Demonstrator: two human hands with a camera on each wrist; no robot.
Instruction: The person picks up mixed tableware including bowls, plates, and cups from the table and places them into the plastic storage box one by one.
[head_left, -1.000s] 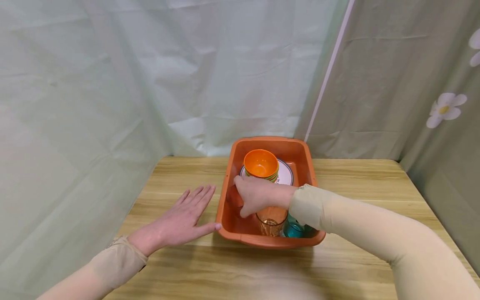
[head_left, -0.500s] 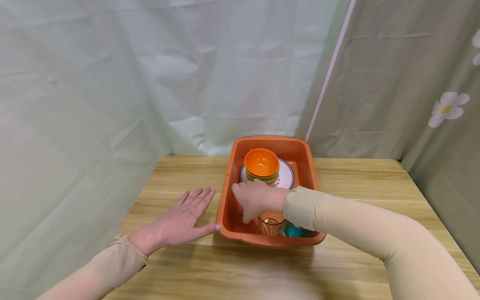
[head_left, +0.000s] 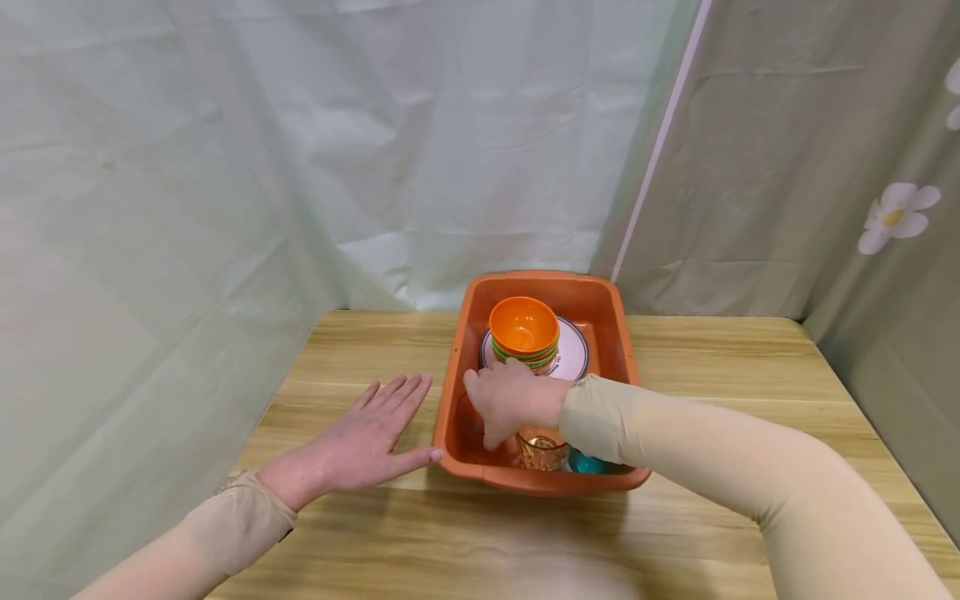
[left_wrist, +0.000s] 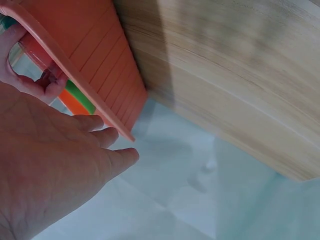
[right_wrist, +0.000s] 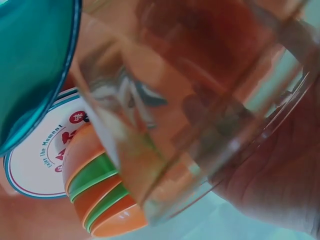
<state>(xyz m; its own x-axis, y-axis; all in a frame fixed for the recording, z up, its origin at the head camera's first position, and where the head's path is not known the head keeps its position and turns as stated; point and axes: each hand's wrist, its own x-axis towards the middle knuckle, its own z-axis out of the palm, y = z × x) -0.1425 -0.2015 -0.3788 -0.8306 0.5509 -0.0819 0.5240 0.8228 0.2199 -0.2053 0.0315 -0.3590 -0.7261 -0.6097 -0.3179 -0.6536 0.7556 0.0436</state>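
My right hand is down inside an orange plastic basin, at its left side. In the left wrist view its fingers curl round a see-through drinking glass. An amber glass stands near it at the basin's front, with a teal glass to the right, partly under the sleeve. Behind the hand, a stack of orange and green bowls sits on a white plate. My left hand lies spread left of the basin, thumb tip at its front left rim.
The basin stands on a wooden table, close to the pale curtain at the back. Another curtain with white flowers hangs on the right.
My right hand has shifted slightly left and toward me inside the basin, showing more of the bowl stack. The left hand has stayed in place.
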